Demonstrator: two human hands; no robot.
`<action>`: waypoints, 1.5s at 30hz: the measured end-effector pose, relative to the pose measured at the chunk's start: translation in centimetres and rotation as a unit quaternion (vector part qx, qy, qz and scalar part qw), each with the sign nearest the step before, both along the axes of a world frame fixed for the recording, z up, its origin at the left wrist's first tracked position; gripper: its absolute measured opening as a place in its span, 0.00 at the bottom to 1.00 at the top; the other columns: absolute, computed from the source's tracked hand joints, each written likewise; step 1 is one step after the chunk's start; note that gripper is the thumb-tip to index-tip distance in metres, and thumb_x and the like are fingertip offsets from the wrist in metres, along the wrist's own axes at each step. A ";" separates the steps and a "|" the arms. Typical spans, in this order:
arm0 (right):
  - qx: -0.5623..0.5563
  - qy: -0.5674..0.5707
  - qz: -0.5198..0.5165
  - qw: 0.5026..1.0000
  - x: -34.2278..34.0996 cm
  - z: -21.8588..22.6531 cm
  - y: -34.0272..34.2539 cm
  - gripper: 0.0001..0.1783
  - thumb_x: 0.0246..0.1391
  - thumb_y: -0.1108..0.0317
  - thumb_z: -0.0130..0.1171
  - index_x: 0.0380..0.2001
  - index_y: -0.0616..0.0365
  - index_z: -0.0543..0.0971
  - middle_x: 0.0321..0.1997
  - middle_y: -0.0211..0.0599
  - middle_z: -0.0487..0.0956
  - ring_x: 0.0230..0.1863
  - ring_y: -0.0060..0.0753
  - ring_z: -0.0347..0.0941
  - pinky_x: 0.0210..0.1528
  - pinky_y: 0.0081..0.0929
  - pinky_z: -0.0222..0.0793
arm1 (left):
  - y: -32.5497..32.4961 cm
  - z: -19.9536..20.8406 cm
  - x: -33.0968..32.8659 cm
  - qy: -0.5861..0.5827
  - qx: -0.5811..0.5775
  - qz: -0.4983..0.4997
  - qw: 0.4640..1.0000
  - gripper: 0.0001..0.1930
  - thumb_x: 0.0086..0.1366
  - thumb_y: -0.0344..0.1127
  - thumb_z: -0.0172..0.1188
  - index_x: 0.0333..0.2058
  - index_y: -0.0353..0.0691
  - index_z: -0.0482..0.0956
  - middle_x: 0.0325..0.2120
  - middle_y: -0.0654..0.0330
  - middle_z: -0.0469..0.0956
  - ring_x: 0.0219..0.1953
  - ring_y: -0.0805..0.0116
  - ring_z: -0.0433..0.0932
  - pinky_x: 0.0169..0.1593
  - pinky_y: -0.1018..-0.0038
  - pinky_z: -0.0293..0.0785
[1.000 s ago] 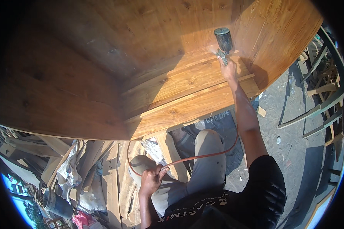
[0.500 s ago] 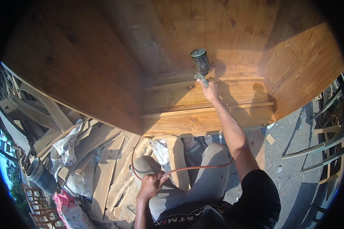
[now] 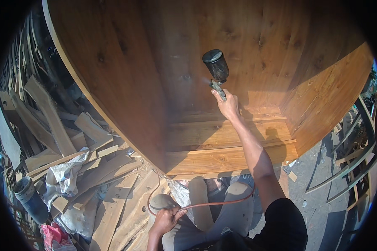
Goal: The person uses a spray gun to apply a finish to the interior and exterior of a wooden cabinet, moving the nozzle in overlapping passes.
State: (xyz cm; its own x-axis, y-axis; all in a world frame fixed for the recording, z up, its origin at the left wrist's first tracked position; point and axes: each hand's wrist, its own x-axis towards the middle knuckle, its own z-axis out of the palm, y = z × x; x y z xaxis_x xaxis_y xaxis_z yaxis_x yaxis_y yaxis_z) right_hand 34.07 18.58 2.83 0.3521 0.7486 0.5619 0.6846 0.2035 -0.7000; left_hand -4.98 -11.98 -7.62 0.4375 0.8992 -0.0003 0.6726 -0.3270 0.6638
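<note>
My right hand (image 3: 228,104) is wrapped round a spray gun (image 3: 218,90), its arm stretched forward inside a large wooden cabinet (image 3: 188,165). A dark cup (image 3: 216,65) with a lid sits on top of the gun, tilted to the left. Faint mist shows left of the nozzle, toward the cabinet's brown inner boards. Over my knee, my left hand (image 3: 165,219) is closed on a reddish-brown hose (image 3: 213,203). From that hand the hose loops up on the left and also runs right, toward my right arm, where it passes out of sight.
Wood offcuts (image 3: 109,209) lie heaped on the left, with a white sack (image 3: 65,175) on them. A dark bucket (image 3: 31,201) and a pink-and-white bag (image 3: 56,236) are at lower left. Curved wooden pieces (image 3: 352,167) stand at the right, beside grey ground (image 3: 303,209).
The spray gun has risen from near the lower ledges to farther up the back boards, and mist now shows at its nozzle. The view has shifted. My left hand keeps hold of the hose.
</note>
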 end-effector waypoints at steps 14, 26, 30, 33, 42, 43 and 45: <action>0.305 -0.028 -0.050 0.951 -3.4 27.7 1.5 0.30 0.67 0.44 0.68 0.25 0.64 0.80 0.18 0.50 0.78 0.23 0.52 0.78 0.32 0.45 0.71 | 0.7 1.2 -2.4 -0.069 0.037 -0.056 0.995 0.21 0.76 0.51 0.63 0.32 0.37 0.82 0.17 0.47 0.77 0.24 0.40 0.81 0.29 0.51 0.73; 0.467 -0.027 -0.041 0.883 -5.0 36.0 2.6 0.25 0.66 0.49 0.71 0.26 0.61 0.80 0.15 0.44 0.76 0.18 0.45 0.75 0.28 0.42 0.70 | -0.2 1.5 -2.0 -0.084 0.066 -0.043 0.993 0.20 0.76 0.50 0.63 0.33 0.37 0.81 0.18 0.45 0.77 0.26 0.38 0.81 0.29 0.51 0.73; 0.462 -0.037 -0.040 0.885 -4.4 36.5 2.8 0.26 0.66 0.44 0.69 0.32 0.61 0.85 0.17 0.38 0.77 0.20 0.34 0.74 0.30 0.36 0.71 | -0.2 1.3 -2.2 -0.068 0.057 -0.040 0.995 0.20 0.76 0.49 0.63 0.33 0.37 0.81 0.17 0.45 0.76 0.25 0.38 0.80 0.29 0.51 0.72; 0.422 -0.019 -0.013 0.907 -4.9 36.0 2.0 0.27 0.66 0.43 0.69 0.31 0.61 0.85 0.18 0.39 0.77 0.22 0.35 0.74 0.32 0.37 0.71 | -0.1 1.2 -2.5 -0.069 0.037 -0.042 0.996 0.20 0.77 0.49 0.63 0.33 0.37 0.81 0.17 0.45 0.75 0.24 0.39 0.79 0.28 0.52 0.71; 0.208 -0.032 -0.033 0.977 -2.9 25.7 1.6 0.35 0.66 0.34 0.64 0.32 0.63 0.84 0.22 0.46 0.79 0.27 0.44 0.77 0.39 0.42 0.74 | -0.3 1.5 -4.5 -0.051 0.037 -0.006 0.998 0.19 0.77 0.50 0.63 0.35 0.38 0.83 0.19 0.44 0.77 0.27 0.38 0.81 0.31 0.51 0.74; 0.185 -0.027 -0.028 0.982 -3.2 24.1 1.1 0.35 0.66 0.34 0.64 0.32 0.62 0.84 0.22 0.47 0.79 0.27 0.45 0.77 0.39 0.42 0.74 | -0.3 1.6 -5.0 -0.037 0.041 -0.002 0.998 0.19 0.77 0.50 0.63 0.35 0.38 0.83 0.19 0.44 0.77 0.27 0.38 0.81 0.31 0.51 0.74; 0.153 -0.027 -0.022 0.988 -2.9 20.9 1.0 0.35 0.67 0.33 0.63 0.35 0.62 0.84 0.22 0.47 0.79 0.27 0.45 0.76 0.39 0.43 0.74 | -0.4 2.1 -5.1 -0.048 0.049 0.005 0.998 0.19 0.77 0.50 0.63 0.36 0.38 0.83 0.19 0.44 0.77 0.26 0.38 0.81 0.31 0.52 0.73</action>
